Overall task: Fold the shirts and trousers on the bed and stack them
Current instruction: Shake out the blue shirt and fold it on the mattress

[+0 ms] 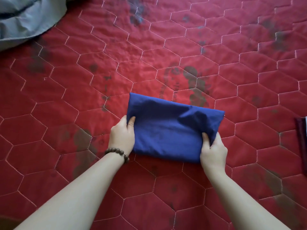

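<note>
A dark blue garment [167,128] lies folded into a compact rectangle on the red quilted bed cover [83,90], a little below the middle of the view. My left hand [123,136], with a brown bead bracelet on the wrist, grips its left edge, thumb on top. At the lower right corner my right hand [213,151] grips the fold, thumb on top and fingers tucked under. What kind of garment it is cannot be told.
A crumpled grey-blue garment [25,17] lies at the top left corner. At the right edge a dark maroon piece of cloth [301,143] shows only partly. The red cover has dark stains and white hexagon stitching all around.
</note>
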Action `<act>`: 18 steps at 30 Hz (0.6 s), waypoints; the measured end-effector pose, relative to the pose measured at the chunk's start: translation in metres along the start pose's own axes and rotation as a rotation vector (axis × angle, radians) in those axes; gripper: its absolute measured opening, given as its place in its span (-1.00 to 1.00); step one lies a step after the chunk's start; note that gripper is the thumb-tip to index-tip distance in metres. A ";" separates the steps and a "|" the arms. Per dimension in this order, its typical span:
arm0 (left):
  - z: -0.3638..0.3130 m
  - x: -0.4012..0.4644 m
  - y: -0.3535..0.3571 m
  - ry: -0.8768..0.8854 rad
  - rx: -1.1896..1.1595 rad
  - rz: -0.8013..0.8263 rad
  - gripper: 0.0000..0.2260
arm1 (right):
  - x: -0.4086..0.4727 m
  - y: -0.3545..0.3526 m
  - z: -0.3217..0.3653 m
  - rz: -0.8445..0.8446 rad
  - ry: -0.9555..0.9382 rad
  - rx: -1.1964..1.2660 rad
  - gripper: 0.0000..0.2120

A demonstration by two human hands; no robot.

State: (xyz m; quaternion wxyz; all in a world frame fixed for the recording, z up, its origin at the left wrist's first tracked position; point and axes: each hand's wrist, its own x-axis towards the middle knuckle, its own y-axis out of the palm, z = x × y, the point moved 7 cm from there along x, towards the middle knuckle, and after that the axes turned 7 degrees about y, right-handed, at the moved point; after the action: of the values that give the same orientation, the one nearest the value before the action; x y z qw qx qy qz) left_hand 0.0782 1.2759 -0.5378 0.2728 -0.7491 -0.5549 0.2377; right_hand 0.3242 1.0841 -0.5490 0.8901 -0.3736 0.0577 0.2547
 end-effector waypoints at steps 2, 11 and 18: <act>0.005 0.002 0.004 -0.060 0.074 0.041 -0.68 | 0.000 0.003 -0.002 0.007 0.040 -0.024 -0.79; 0.002 0.011 -0.014 -0.074 0.391 -0.046 -0.77 | -0.005 -0.017 0.004 -0.122 0.075 -0.218 -0.69; -0.061 -0.013 0.057 0.711 0.656 0.217 -0.56 | -0.045 0.084 0.088 -0.011 -0.703 -0.600 -0.53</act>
State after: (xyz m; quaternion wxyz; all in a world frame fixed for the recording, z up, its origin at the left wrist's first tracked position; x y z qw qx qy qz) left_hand 0.1546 1.2410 -0.5302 0.6401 -0.7120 -0.2424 0.1567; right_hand 0.2357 1.1769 -0.5263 0.7095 -0.5058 -0.3259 0.3668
